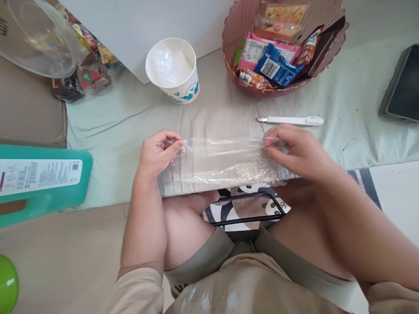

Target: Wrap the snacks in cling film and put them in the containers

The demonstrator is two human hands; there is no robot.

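left hand (159, 151), right hand (294, 150) pinch plastic wrap (222, 163) ends, probably taut.

Head-worn, looking steeply down and forward from close above the lap; table edge (183, 188) at centre, snack basket (235, 74) at one o'clock.

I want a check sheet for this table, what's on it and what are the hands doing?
Surface: pale green cloth over a low table.
Job's things: clear crinkled plastic wrap, stretched between both hands.
Clutter: white paper cup; pink ribbed snack basket; white pen-shaped cutter; dark tablet; teal bottle.
Grippers: left hand and right hand pinch the wrap's ends.
Cables: nothing seen.
Surroundings: panda-print mat, beige floor.
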